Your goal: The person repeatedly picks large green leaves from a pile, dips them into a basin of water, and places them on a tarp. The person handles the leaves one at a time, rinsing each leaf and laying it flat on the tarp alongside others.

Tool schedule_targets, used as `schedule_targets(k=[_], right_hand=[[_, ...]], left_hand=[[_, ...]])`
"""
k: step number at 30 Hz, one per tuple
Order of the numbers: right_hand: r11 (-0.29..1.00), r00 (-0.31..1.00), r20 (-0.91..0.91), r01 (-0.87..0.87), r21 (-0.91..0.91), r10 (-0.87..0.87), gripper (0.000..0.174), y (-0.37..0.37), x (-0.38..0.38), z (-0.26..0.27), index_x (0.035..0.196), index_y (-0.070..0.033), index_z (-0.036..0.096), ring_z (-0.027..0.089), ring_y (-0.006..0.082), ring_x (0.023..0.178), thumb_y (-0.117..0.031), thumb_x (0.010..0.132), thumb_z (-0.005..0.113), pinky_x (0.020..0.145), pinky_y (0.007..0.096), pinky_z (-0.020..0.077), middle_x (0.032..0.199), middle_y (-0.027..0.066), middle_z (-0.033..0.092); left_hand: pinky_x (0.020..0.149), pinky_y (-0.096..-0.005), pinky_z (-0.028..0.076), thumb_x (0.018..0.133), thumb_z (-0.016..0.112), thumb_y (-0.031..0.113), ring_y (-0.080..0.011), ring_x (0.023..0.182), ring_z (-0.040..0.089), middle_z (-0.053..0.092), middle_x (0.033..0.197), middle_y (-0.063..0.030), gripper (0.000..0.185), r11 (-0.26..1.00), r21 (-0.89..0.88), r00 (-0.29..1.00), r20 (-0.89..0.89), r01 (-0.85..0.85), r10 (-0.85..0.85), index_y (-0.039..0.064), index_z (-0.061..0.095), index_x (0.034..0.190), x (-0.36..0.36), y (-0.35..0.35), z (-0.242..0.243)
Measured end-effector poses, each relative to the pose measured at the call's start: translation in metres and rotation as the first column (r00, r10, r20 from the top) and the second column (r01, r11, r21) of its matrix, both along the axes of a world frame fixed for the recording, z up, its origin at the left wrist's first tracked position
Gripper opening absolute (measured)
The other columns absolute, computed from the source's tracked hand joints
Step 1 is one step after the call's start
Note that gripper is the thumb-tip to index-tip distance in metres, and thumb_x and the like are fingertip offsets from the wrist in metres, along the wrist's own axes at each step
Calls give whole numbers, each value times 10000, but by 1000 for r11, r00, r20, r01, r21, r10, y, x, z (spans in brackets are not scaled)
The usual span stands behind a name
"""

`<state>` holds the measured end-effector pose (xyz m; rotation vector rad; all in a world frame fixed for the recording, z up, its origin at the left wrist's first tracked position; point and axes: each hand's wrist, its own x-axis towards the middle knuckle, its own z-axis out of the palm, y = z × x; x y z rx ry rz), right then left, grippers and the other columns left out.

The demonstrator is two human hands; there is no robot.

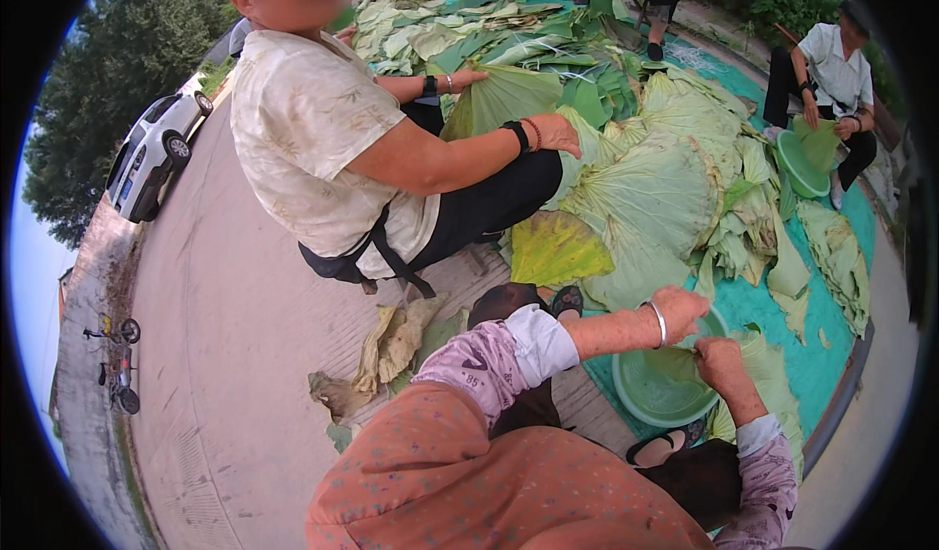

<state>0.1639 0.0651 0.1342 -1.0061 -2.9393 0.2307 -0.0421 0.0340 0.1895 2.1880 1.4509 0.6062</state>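
A light green plastic basin stands in front of me, between my feet. My left hand, with a silver bangle at the wrist, is curled over the basin's far side. What its fingers hold, if anything, is hidden. Just to its right, my right hand pinches the edge of a green leaf that hangs inside the basin. Beyond the basin lies a broad heap of large, partly dried lotus leaves. A yellowed leaf rests at the heap's near left edge.
A co-worker sits close on my left, handling a large leaf. Another person sits at the far right with a green basin. Withered leaf scraps lie on the concrete; a teal sheet lies under the heap.
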Motion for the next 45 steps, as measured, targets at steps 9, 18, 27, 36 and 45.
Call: schedule_targets(k=[9,18,27,36,45], right_hand=[[970,984,103,-166,180,149,48,2,-13,-86,732,-114,586,546,249,781,-105,693,560,796,451,345,739,72,573],[949,950,-87,307,77,-300,129,-18,-21,-157,848,-123,582,535,262,823,-134,720,567,776,462,366,806,59,571],[797,739,-299,572,-195,-604,197,-10,4,-224,899,-89,596,562,314,812,-88,703,613,710,404,452,862,115,597],[682,544,-413,548,-484,-730,249,-7,18,-263,993,-22,582,565,341,836,-116,762,594,766,378,447,933,198,586],[737,684,-282,587,-334,-673,475,-17,6,-271,1230,-32,433,537,357,919,-214,811,565,793,394,432,1040,203,551]], left_hand=[[724,-412,421,706,637,169,-312,831,564,593,847,-102,225,1000,5,999,48,22,-23,81,531,884,-6,-2,11],[718,-402,421,699,637,171,-303,815,569,595,827,-96,210,1000,7,999,38,-1,1,80,534,858,-14,-3,16],[763,-418,401,710,633,168,-289,834,567,588,830,-87,218,1000,27,996,94,0,-3,92,538,891,-22,-9,25],[780,-436,392,723,621,172,-289,840,561,577,833,-84,203,1000,24,994,113,-15,12,95,531,888,-28,-12,28],[751,-414,398,726,621,178,-295,819,549,565,800,-90,201,1000,17,994,107,-13,11,92,527,881,-28,-14,29]])
